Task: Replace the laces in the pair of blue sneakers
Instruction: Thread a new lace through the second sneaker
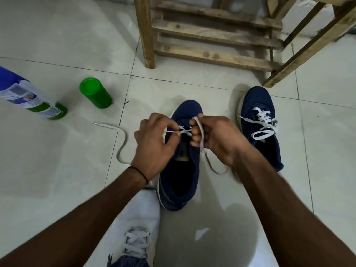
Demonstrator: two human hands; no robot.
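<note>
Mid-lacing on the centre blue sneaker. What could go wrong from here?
1. Both the left hand and right hand pinch the lace; nothing pins the sneaker, so a hard pull may drag it over the tiles.
2. The loose lace lying left of it trails near the white shoe; if it is the same lace, a step on it could snag it.

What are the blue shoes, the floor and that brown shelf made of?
The middle blue shoe and the right blue shoe look like soft matte cloth, with white, probably rubber, soles. The floor looks like glossy tile: it mirrors light and has thin joint lines. The shelf looks like rough bare wood, with grain and knots showing.
</note>
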